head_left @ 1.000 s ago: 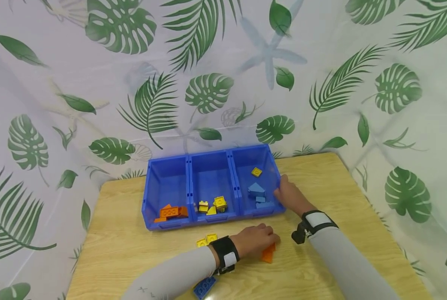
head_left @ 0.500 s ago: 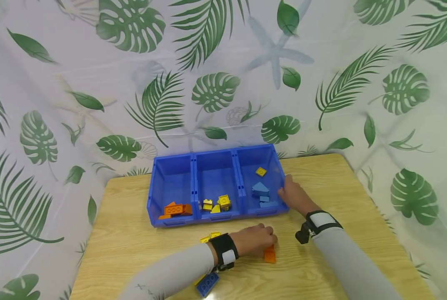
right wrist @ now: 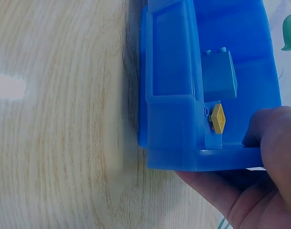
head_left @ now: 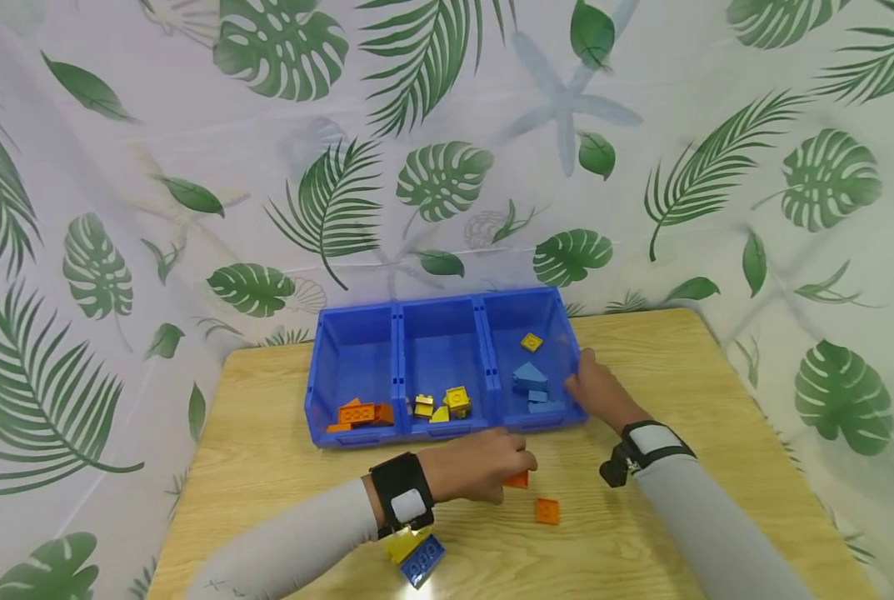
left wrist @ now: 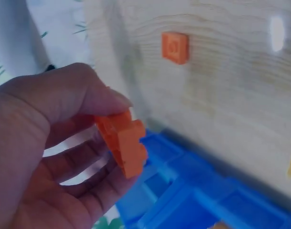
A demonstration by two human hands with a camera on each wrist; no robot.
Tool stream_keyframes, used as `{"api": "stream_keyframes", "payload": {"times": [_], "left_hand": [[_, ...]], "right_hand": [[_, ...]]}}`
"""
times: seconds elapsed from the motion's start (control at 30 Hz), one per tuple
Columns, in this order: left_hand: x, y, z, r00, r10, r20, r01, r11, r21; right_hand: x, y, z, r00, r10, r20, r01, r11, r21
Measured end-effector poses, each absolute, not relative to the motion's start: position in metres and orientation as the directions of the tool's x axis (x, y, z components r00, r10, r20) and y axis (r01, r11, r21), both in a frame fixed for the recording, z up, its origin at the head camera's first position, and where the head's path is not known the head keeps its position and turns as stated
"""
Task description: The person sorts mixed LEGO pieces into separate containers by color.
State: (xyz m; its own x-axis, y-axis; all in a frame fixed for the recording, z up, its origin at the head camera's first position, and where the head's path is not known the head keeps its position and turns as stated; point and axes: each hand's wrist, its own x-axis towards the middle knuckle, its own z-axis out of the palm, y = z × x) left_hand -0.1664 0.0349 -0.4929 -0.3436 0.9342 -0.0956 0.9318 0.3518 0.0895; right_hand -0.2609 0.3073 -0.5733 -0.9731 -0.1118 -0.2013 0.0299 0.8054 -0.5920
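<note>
My left hand [head_left: 471, 467] pinches an orange toy brick [left wrist: 128, 143] between thumb and fingertips, in front of the blue three-part bin [head_left: 357, 323]. In the left wrist view its studs face away from the palm. A smaller orange brick [head_left: 547, 511] lies on the table just to the right of that hand. At the bin's right end, my right hand [head_left: 602, 390] grips the side wall, thumb inside and fingers outside, as the right wrist view shows. That compartment holds several blue bricks [head_left: 531, 377] and one yellow brick [head_left: 531, 342].
Orange bricks [head_left: 358, 413] lie in the left compartment and yellow bricks [head_left: 457, 400] in the middle one. Near my left wrist, a dark blue brick [head_left: 422, 561] and yellow bricks [head_left: 404, 546] lie on the wooden table [head_left: 252, 467]. A leaf-patterned cloth [head_left: 447, 250] hangs behind the bin.
My left hand has lifted an orange brick off the table and moved left toward the bin, leaving the smaller orange brick uncovered. The right hand keeps its grip on the bin.
</note>
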Motion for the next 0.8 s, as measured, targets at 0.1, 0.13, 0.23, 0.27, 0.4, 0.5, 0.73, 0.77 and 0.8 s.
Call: {"api": "stream_keyframes", "payload": {"times": [0.1,0.13,0.23,0.27,0.4,0.5,0.73,0.77,0.8], "left_hand": [[-0.165,0.019,-0.479,-0.376,0.921,-0.105,0.912,0.387,0.136],[-0.165,0.014,-0.475,-0.391,0.915,-0.105,0.904,0.403,0.142],[-0.167,-0.003,-0.461,-0.442,0.892,-0.091,0.878,0.451,0.159],[-0.168,-0.009,-0.456,-0.458,0.885,-0.082,0.869,0.465,0.167],[-0.178,-0.036,-0.44,-0.546,0.836,-0.051,0.813,0.544,0.209],[-0.189,-0.056,-0.433,-0.629,0.777,-0.014,0.754,0.615,0.229],[-0.218,-0.1,-0.429,-0.8,0.6,0.029,0.586,0.769,0.256],[-0.222,-0.106,-0.43,-0.817,0.575,0.033,0.564,0.787,0.252],[-0.226,-0.111,-0.432,-0.833,0.553,0.036,0.542,0.801,0.255]], "right_hand": [[-0.26,0.308,-0.572,-0.971,-0.112,-0.21,0.036,0.802,-0.596],[-0.26,0.308,-0.572,-0.971,-0.113,-0.212,0.037,0.801,-0.598],[-0.26,0.307,-0.57,-0.97,-0.111,-0.216,0.04,0.803,-0.594],[-0.26,0.306,-0.57,-0.97,-0.111,-0.218,0.041,0.805,-0.592],[-0.259,0.307,-0.571,-0.97,-0.11,-0.217,0.039,0.812,-0.583],[-0.259,0.307,-0.57,-0.97,-0.111,-0.215,0.036,0.814,-0.58],[-0.261,0.307,-0.568,-0.971,-0.115,-0.212,0.028,0.82,-0.572],[-0.261,0.307,-0.568,-0.97,-0.116,-0.213,0.027,0.82,-0.572],[-0.261,0.306,-0.568,-0.97,-0.117,-0.215,0.028,0.82,-0.572]]}}
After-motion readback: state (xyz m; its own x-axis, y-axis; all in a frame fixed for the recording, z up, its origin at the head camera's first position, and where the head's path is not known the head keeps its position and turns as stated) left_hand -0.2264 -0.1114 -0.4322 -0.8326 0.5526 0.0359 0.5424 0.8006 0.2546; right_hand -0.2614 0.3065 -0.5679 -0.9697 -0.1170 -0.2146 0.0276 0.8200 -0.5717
